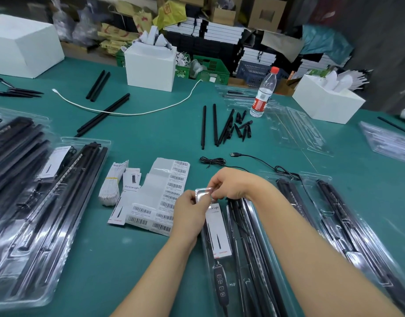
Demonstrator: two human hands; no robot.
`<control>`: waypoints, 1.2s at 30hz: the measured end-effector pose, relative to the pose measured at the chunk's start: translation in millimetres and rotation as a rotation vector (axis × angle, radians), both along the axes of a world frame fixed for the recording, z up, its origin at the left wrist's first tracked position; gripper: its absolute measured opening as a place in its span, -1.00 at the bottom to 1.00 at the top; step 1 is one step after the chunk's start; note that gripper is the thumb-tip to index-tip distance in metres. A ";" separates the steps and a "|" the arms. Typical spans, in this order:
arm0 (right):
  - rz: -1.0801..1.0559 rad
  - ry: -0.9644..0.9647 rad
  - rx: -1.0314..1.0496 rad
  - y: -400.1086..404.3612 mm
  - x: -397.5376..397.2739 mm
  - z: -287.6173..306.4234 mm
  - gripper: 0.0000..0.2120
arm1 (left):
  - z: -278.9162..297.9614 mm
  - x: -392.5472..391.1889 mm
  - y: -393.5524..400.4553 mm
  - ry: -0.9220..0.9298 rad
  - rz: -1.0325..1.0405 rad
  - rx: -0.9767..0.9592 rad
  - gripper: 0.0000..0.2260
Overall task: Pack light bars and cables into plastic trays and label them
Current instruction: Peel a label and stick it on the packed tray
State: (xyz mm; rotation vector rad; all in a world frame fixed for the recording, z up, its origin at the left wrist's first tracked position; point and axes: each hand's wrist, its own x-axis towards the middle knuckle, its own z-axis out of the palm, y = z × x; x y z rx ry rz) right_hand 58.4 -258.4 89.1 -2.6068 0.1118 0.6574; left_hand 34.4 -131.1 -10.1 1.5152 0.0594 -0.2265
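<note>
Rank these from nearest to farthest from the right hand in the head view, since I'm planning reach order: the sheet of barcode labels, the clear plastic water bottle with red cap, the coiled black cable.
1. Coiled black cable, just beyond the right hand.
2. Sheet of barcode labels, to its left.
3. Clear plastic water bottle with red cap, far back, slightly right.

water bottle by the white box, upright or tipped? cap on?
Upright: the water bottle stands on its base on the green table, red cap on top.
</note>
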 end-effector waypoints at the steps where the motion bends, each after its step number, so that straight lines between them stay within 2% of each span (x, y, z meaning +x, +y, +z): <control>1: 0.003 0.001 -0.005 1.3 0.1 0.1 -0.84 | -0.5 0.2 0.0 -0.001 0.004 0.005 -0.76; 9: -0.007 -0.013 -0.014 9.8 -0.3 0.0 -0.88 | -1.0 2.2 1.2 0.017 0.020 -0.028 -0.85; 16: 0.017 -0.002 -0.048 13.3 -1.5 1.7 -0.90 | -2.0 2.0 3.8 -0.002 0.025 -0.002 -0.78; 22: 0.118 0.050 -0.071 1.3 0.8 22.0 -0.87 | 2.3 1.6 1.8 -0.028 0.008 -0.078 -0.74; 36: 0.029 0.009 -0.025 4.3 1.7 19.7 -0.93 | 5.5 -1.0 2.9 -0.071 0.028 -0.106 -0.80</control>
